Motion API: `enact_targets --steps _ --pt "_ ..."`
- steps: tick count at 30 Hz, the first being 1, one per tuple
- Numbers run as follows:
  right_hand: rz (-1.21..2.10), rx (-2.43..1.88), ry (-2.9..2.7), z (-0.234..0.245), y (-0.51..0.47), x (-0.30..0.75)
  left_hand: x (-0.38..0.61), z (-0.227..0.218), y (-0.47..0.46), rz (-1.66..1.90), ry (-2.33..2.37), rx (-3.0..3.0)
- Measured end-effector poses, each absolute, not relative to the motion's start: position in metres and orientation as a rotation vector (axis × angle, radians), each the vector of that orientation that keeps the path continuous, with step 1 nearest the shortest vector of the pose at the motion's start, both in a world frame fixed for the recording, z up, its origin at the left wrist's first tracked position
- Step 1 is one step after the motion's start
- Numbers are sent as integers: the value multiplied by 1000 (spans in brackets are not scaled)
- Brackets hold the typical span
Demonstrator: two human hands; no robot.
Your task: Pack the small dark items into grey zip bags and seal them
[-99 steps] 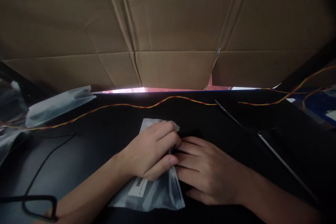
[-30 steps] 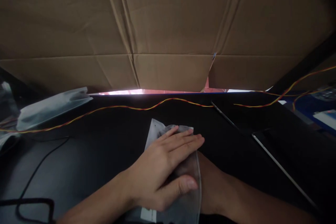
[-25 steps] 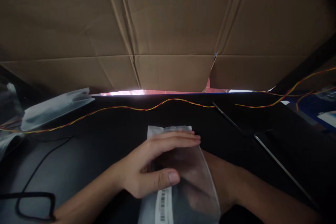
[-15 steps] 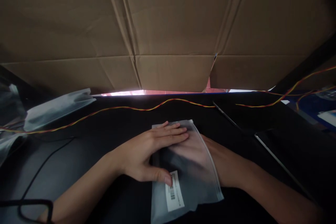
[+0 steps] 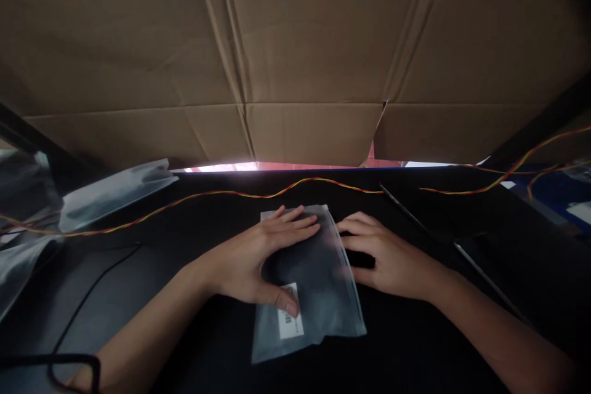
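A clear plastic zip bag [image 5: 318,295] with a white barcode label lies flat on the black table [image 5: 207,221], holding something dark. My left hand [image 5: 258,258] rests on the bag's left half, fingers spread along its top and thumb pressing beside the label. My right hand [image 5: 385,255] lies flat on the table against the bag's right edge, fingers apart, holding nothing.
A large cardboard box [image 5: 295,55] hangs over the back of the table. A red-yellow twisted wire [image 5: 258,194] runs across the table behind the bag. More plastic bags [image 5: 115,188] lie at the left. A black cable [image 5: 87,295] loops at the lower left. Thin metal strips [image 5: 484,277] lie at the right.
The bag was lifted with my right hand under it, then laid flat. My right hand has come out from under the bag and now rests beside it. My left hand stays on top.
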State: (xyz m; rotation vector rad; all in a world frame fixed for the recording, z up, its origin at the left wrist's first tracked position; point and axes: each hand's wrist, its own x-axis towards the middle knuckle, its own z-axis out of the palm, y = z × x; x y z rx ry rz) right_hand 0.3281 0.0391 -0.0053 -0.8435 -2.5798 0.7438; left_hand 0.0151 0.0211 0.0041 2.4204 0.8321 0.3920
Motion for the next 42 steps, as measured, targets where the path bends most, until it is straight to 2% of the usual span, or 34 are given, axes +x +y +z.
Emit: enact_targets --steps 7,11,16,22,32,35,38,42 --pt "785 -604 -2494 -18 21 308 34 8 8 436 687 2487" --pt "787 -664 -2478 -18 21 307 33 3 10 483 657 2510" --pt "1001 -808 -2160 -16 37 319 21 -3 19 443 803 2468" --pt "656 -1122 -2308 -19 38 322 23 -1 18 309 897 2476" --pt "723 -979 -2405 -8 30 319 26 0 13 399 807 2466" --pt "743 -1059 -2222 -11 35 321 27 6 14 426 792 2420" --pt "716 -1210 -2058 -12 36 320 37 8 12 491 909 2372" --pt "752 -1265 -2210 -8 29 312 54 3 7 584 1223 2295"
